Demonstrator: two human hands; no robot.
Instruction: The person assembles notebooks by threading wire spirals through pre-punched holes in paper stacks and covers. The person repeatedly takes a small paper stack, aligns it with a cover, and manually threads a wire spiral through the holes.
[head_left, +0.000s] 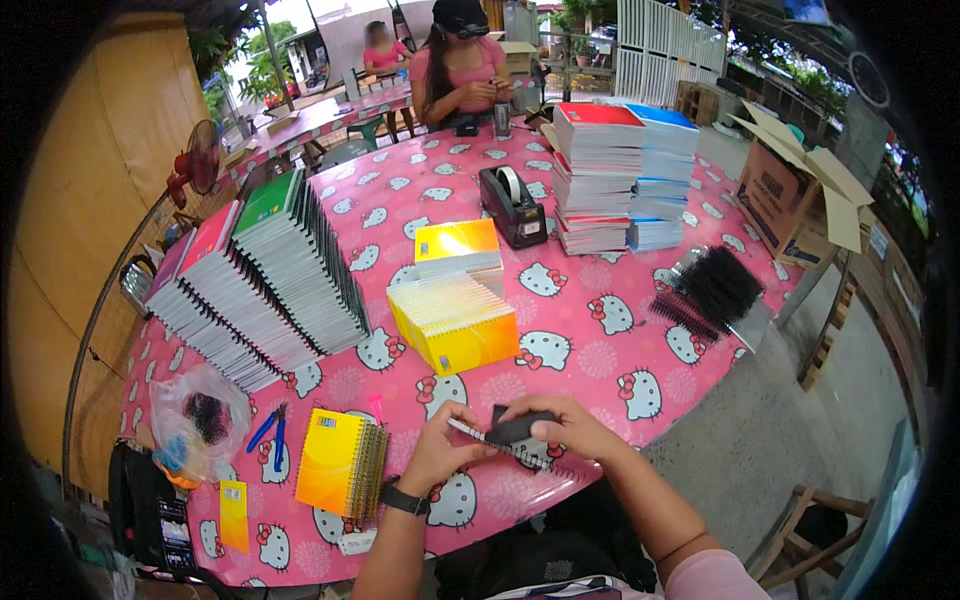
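Note:
Near the table's front edge, my left hand is closed on a small notebook seen nearly edge-on. A black spiral coil runs along its edge and sticks out loose to the right. In my right hand, fingers and thumb are closed on a dark, block-like thing, held against the coil side; its kind does not show. To the left stands a stack of yellow coil-bound notebooks. Blue-handled pliers and a yellow cover lie beside it.
Beyond my hands are yellow notebooks and a black tape dispenser. Tall notebook stacks stand left, red and blue pads far right. Black coils, a cardboard box and a plastic bag flank them. Another person works opposite.

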